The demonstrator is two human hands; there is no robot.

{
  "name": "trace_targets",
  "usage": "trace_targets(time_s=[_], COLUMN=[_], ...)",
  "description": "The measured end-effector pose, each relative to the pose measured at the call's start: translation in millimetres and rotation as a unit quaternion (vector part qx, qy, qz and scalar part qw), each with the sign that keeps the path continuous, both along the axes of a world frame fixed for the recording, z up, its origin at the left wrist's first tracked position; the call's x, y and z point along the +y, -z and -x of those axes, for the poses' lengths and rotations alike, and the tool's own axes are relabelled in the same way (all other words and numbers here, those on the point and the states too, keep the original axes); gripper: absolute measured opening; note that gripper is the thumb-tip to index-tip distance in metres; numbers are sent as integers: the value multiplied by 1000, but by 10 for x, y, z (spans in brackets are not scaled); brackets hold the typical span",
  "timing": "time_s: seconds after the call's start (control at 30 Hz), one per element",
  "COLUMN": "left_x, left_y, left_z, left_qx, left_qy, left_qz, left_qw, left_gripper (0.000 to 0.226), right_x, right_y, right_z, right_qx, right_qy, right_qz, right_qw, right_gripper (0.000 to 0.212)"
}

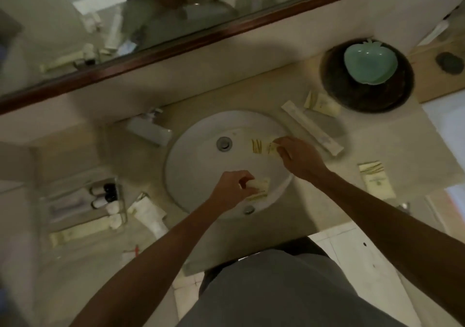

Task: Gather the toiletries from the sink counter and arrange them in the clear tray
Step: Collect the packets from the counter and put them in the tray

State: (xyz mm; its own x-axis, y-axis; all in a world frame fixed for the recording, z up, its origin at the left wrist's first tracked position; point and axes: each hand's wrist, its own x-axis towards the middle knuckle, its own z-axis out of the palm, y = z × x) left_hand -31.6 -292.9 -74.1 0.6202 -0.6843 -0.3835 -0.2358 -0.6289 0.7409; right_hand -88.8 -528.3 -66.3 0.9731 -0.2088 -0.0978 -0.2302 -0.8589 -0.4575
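Note:
Both my hands reach into the white round sink (201,170). My left hand (232,191) grips a small cream packet (260,185) near the basin's front. My right hand (299,157) pinches another cream sachet (273,147) at the basin's right side; a striped sachet (257,146) lies beside it. The clear tray (83,202) stands on the counter at the left and holds small dark-capped bottles (104,196) and a long packet. A white tube (151,213) lies between the tray and the sink.
On the counter to the right lie a long white wrapped stick (312,128), a cream tube (323,105) and a cream packet (377,179). A dark round plate (402,85) carries a green apple-shaped dish (370,62). The faucet (151,128) stands behind the sink, under a mirror (125,25).

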Motion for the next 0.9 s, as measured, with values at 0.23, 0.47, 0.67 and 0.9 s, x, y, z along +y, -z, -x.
trace_targets(time_s=[0.23,0.47,0.67,0.9], left_x=[1781,3491,4465,4883], left_y=[-48,-119,-117,35], left_z=[-361,-649,-667,-768], left_qx=[-57,-210,-267,-277], left_qy=[-48,-65,-120,-192], left_qz=[48,-5,-49,-75], left_qw=[996,975,955,939], left_gripper=[17,27,18,24], right_x=[1894,3608,4764,5453], right_y=[-37,-37,64,220], right_z=[-659,-1126,-1485,-1701], right_qx=[5,28,34,14], right_qy=[-73,-156,-255,-284], right_qz=[-48,-87,-104,-62], right_qw=[996,984,961,957], right_gripper=[26,28,33,46])
